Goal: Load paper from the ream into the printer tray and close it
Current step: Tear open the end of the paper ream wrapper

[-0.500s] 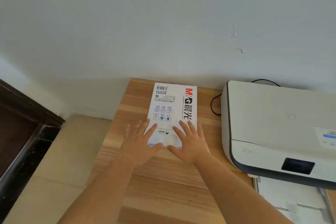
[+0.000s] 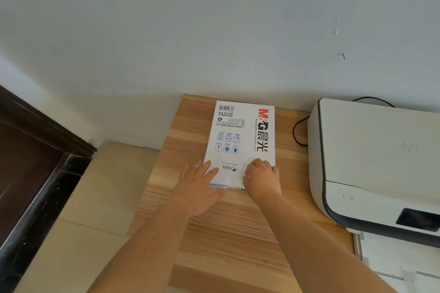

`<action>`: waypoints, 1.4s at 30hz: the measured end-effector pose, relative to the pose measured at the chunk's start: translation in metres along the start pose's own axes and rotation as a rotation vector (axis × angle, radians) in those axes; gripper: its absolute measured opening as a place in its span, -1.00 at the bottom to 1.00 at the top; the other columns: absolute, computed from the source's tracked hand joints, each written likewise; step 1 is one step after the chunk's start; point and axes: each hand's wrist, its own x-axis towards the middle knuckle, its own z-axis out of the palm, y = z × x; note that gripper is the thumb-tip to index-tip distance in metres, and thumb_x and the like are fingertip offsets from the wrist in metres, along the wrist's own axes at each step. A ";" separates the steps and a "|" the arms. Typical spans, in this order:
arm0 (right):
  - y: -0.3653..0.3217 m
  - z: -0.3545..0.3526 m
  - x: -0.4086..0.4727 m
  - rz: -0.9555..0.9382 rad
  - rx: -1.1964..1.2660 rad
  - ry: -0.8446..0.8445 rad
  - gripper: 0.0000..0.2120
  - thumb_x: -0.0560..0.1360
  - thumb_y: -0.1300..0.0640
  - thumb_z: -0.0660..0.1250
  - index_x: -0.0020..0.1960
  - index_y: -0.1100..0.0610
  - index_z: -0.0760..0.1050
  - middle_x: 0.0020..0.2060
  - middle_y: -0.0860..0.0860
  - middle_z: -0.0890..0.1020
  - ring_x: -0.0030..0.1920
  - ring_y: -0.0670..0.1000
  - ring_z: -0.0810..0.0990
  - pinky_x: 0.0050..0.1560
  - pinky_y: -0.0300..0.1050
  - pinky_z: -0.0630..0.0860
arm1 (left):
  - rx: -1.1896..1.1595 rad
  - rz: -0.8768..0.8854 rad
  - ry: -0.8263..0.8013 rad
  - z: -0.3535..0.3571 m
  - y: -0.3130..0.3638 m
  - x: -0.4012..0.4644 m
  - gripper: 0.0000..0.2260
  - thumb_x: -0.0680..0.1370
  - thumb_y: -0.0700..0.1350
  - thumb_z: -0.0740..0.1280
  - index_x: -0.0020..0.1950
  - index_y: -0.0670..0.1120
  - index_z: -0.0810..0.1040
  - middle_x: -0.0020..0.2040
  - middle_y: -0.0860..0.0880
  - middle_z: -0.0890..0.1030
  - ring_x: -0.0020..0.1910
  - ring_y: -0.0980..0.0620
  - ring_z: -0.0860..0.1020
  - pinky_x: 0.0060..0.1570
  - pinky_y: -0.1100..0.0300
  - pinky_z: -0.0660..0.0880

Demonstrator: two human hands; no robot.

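A white wrapped paper ream (image 2: 240,135) with red and black print lies flat on the wooden table (image 2: 226,233), its far end near the wall. My left hand (image 2: 198,188) rests at the ream's near left corner, fingers spread, thumb under the wrapper's lifted edge. My right hand (image 2: 262,178) has its fingers curled onto the near right end of the wrapper. The white printer (image 2: 371,162) stands to the right. Its paper tray (image 2: 392,259) is pulled out at the lower right, partly cut off by the frame.
A black cable (image 2: 297,131) loops between the ream and the printer. The table's left edge drops to a beige tiled floor (image 2: 78,221). A dark wooden door frame (image 2: 28,162) stands far left. A plain wall rises behind the table.
My right hand's fingers have curled from flat and spread into a grip on the ream's near end. My left hand has slid a little toward the near left corner. The near wrapper edge looks lifted.
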 end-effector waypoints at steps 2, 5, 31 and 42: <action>-0.002 0.003 0.003 0.029 0.009 0.017 -0.76 0.52 0.17 0.15 0.06 0.09 0.56 0.06 0.01 0.51 0.07 0.06 0.44 0.12 -0.01 0.30 | -0.002 0.009 0.001 0.002 -0.002 -0.001 -0.34 0.54 0.36 -0.01 0.56 0.11 0.01 0.60 0.08 -0.06 0.56 0.06 -0.16 0.52 -0.04 -0.23; -0.005 0.005 0.007 0.044 0.002 0.005 -0.77 0.49 0.19 0.14 0.02 0.10 0.55 0.02 0.00 0.51 0.04 0.05 0.43 0.12 -0.02 0.32 | -0.014 0.006 0.004 0.003 -0.005 -0.004 -0.36 0.55 0.35 0.00 0.56 0.11 0.02 0.59 0.08 -0.04 0.56 0.06 -0.14 0.52 -0.03 -0.22; 0.010 0.049 -0.061 -0.301 0.024 0.034 -0.74 0.36 0.03 0.16 -0.16 0.13 0.56 -0.10 -0.02 0.55 -0.05 0.08 0.55 -0.09 -0.02 0.57 | 0.119 0.087 0.217 -0.034 0.016 0.028 -0.35 0.52 0.38 -0.05 0.55 0.14 0.03 0.59 0.05 -0.02 0.54 -0.04 0.02 0.50 -0.12 -0.09; 0.020 0.064 -0.075 -0.344 0.065 0.091 -0.87 0.37 0.03 0.27 -0.18 0.02 0.57 -0.15 -0.10 0.60 -0.02 0.02 0.60 0.03 -0.03 0.59 | 0.102 0.096 0.179 -0.018 0.017 0.028 -0.35 0.53 0.37 -0.04 0.55 0.13 0.00 0.60 0.04 -0.04 0.56 -0.04 -0.06 0.50 -0.15 -0.12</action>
